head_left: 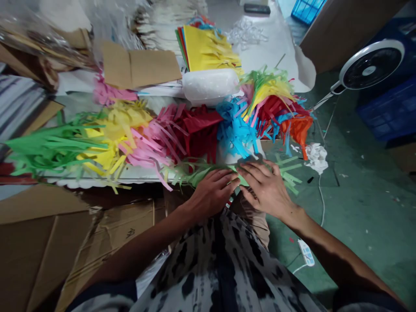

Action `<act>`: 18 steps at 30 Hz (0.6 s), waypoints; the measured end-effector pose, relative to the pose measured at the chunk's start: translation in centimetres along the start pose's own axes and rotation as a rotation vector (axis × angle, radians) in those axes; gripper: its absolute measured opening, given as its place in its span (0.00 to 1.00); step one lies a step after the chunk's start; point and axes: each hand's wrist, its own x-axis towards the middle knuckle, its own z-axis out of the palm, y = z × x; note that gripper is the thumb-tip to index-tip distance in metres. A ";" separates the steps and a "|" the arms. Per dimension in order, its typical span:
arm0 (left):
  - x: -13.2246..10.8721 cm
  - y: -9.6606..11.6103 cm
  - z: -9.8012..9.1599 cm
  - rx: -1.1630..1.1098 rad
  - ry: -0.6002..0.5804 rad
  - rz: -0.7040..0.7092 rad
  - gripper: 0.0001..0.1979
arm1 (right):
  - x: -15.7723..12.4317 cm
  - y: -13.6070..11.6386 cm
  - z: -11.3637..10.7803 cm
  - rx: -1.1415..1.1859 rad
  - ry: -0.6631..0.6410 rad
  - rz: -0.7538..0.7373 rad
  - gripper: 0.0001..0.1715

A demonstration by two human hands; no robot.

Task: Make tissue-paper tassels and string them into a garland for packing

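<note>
A strip of green fringed paper (195, 172) lies across my lap at the table's near edge. My left hand (211, 193) rests on it with fingers curled down over the paper. My right hand (266, 186) lies beside it, fingers stretched flat on the same green strip. Both hands touch at the fingertips. Behind them a row of fringed paper bundles runs along the table: green (48, 147), yellow (113, 130), pink (152, 143), red (195, 130), blue (234, 125) and a mixed orange bundle (286, 112).
A white foam block (209, 86) and stacked coloured sheets (208, 47) sit farther back. Cardboard pieces (139, 67) lie at back left, flattened boxes (48, 242) at lower left. A white fan (370, 65), blue crates (390, 112) and a power strip (306, 252) stand on the green floor at right.
</note>
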 end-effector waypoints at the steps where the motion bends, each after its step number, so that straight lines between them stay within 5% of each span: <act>1: -0.5 -0.1 0.0 -0.006 0.016 0.001 0.16 | -0.1 -0.1 0.3 0.000 -0.002 -0.017 0.27; 9: -0.8 -1.0 -1.9 0.005 0.080 -0.056 0.10 | -1.4 0.5 1.3 -0.033 0.137 0.014 0.19; 13: -0.4 -1.9 -3.6 -0.034 0.085 -0.205 0.08 | -1.3 0.9 0.6 0.148 0.134 0.164 0.10; 18: -0.3 -2.6 -4.0 -0.049 0.054 -0.336 0.11 | -0.1 0.8 -0.1 0.298 0.056 0.343 0.14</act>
